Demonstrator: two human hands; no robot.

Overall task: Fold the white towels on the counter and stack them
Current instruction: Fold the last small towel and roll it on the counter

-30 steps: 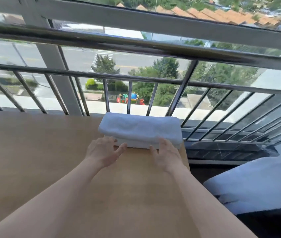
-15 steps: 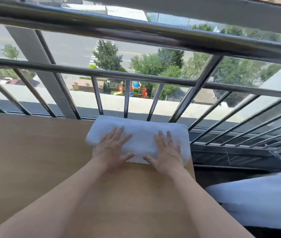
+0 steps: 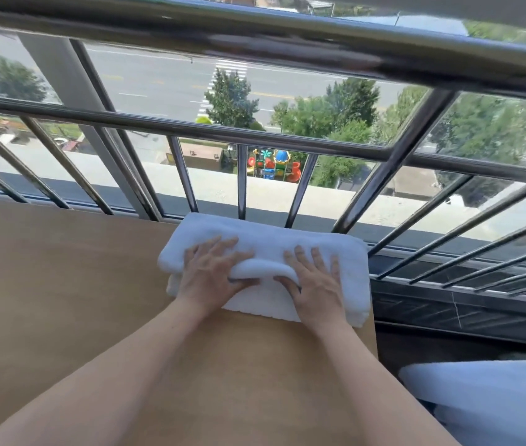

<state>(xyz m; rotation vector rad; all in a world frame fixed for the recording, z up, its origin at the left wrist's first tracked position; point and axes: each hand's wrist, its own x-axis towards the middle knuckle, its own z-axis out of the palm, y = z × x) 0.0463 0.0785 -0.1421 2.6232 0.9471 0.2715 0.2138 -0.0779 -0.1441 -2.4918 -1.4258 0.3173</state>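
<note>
A folded white towel [image 3: 264,243] lies at the far right corner of the tan wooden counter [image 3: 62,284], close to the railing. My left hand [image 3: 210,275] rests on its left half, fingers on top and thumb tucked under the upper layer's front edge. My right hand [image 3: 316,281] does the same on the right half. Between the thumbs the upper layer bulges up and is lifted off the layers below. The lower layers show at the front edge and at the right end.
A steel railing [image 3: 255,136] with glass stands directly behind the counter. The counter's right edge [image 3: 374,333] drops to a dark floor. More white fabric [image 3: 486,400] lies low at the right, off the counter.
Both hands went from the towel's near edge onto its top, pressed flat, and now pinch the upper layer's front edge, raising it. The view has moved closer.
</note>
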